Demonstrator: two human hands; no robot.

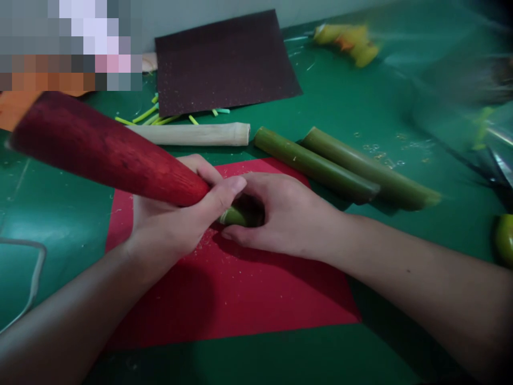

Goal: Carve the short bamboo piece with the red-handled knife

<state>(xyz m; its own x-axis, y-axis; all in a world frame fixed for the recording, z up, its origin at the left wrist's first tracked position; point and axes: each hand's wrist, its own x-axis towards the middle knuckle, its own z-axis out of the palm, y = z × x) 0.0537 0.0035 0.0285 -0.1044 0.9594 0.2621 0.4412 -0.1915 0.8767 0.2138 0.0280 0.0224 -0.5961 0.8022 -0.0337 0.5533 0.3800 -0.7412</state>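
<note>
"Left grip first, from the head view?"

"It's curled around the narrower end of a red stick, and the right grip cups a short green bamboo piece, thumb on the near side."

"How does the stick look?"

"Thick and tapered, deep red with dark mottling, brighter and streaky near the hand. It slants up to the left, its wide end raised off the bench."

"And the piece?"

"Dull green with a pale scuffed edge, mostly hidden by the hand, just above a red sheet dusted with pale crumbs. Whether the left fingers touch it too, I can't tell."

"Any containers?"

"That yellow thing at the top could be a bottle; too blurred to say, contents included. Nearer, two green bamboo lengths lie side by side, slant-cut, with a pale length to their left."
</note>
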